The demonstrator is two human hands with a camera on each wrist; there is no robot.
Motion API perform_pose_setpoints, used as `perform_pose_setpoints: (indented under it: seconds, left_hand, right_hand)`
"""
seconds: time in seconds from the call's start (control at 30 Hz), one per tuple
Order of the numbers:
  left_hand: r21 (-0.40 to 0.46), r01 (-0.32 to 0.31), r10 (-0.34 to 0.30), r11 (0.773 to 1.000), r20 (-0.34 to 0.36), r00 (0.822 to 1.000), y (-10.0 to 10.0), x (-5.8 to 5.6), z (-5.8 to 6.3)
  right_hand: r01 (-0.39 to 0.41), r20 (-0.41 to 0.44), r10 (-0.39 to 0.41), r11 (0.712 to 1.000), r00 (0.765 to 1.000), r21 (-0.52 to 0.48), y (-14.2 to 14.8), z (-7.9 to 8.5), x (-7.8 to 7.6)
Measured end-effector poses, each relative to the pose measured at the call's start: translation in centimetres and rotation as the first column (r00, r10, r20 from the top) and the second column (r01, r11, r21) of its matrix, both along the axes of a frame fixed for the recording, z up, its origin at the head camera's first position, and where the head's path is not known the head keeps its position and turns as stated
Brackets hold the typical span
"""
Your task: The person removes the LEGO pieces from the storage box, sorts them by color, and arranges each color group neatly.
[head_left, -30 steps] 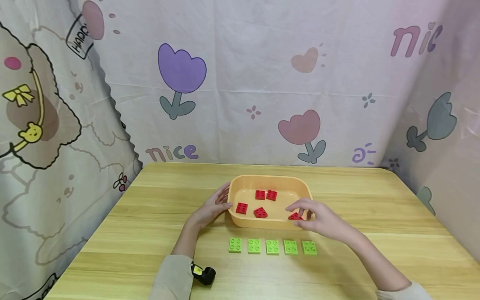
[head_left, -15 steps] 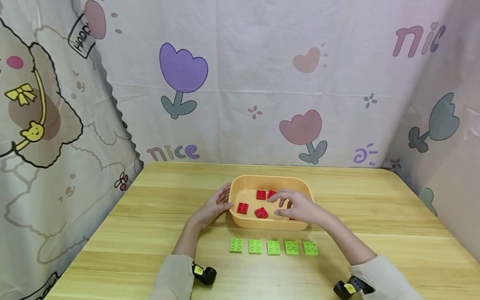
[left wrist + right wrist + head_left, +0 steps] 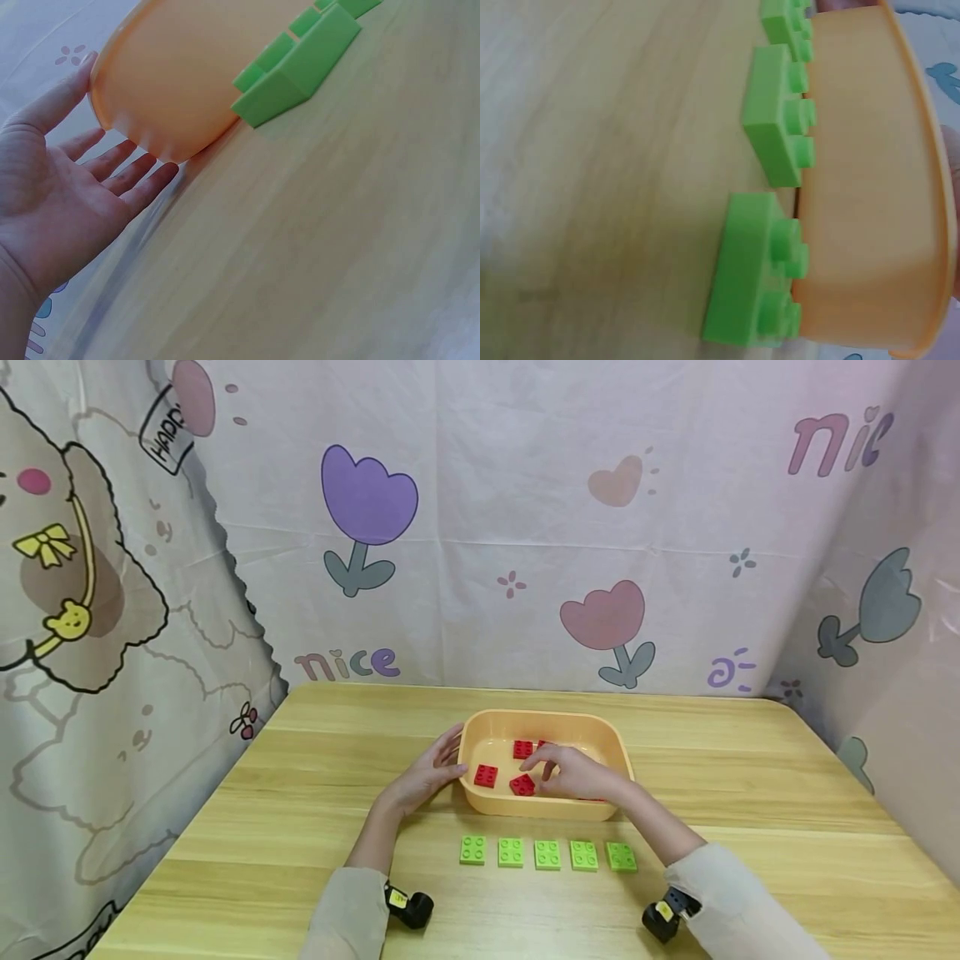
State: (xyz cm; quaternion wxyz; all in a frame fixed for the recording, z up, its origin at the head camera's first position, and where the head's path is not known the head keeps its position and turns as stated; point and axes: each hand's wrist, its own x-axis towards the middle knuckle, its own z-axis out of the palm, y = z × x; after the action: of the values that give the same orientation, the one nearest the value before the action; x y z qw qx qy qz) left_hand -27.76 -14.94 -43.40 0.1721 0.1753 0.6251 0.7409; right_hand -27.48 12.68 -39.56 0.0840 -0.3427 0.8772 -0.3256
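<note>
A yellow-orange plastic tray (image 3: pixel 570 810) holds several red toy bricks (image 3: pixel 485 776). My left hand (image 3: pixel 426 777) is at its left end, thumb at the rim; in the left wrist view the left hand (image 3: pixel 67 187) lays straight fingers against the outer wall. My right hand (image 3: pixel 573 772) reaches inside the tray, index finger and thumb apart, right beside the tilted red brick (image 3: pixel 522 785) near the front wall. It partly covers two other red bricks. At the right wrist view's edge, only a strip of the right hand (image 3: pixel 952 165) shows behind the rim.
Several light green toy bricks (image 3: pixel 547 855) stand in a row on the wooden table (image 3: pixel 255 827), just in front of the tray. Black wrist cameras (image 3: pixel 409 910) sit at both sleeves. A patterned curtain (image 3: pixel 480 527) hangs behind the table.
My right hand has moved left inside the tray, from the brick at the right end to the tilted front brick. The left hand keeps its place at the tray's end.
</note>
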Motion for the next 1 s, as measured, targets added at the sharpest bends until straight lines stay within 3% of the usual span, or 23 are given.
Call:
perform_pose_setpoints:
  seconds: [0.47, 0.83, 1.0]
  left_hand:
    - [-0.003, -0.005, 0.005, 1.0, -0.003, 1.0, 0.05, 0.02, 0.07]
    - [-0.002, -0.008, 0.008, 1.0, 0.004, 1.0, -0.09, 0.08, 0.17]
    - [-0.002, -0.004, 0.004, 1.0, -0.006, 1.0, 0.05, 0.13, 0.25]
  right_hand:
    - [0.008, 0.091, -0.014, 0.997, 0.996, 0.071, -0.57, -0.72, -0.67]
    - [0.029, 0.071, -0.035, 0.996, 0.997, 0.082, -0.84, -0.77, -0.71]
    - [0.021, 0.021, -0.022, 0.998, 1.0, 0.061, -0.64, -0.73, -0.63]
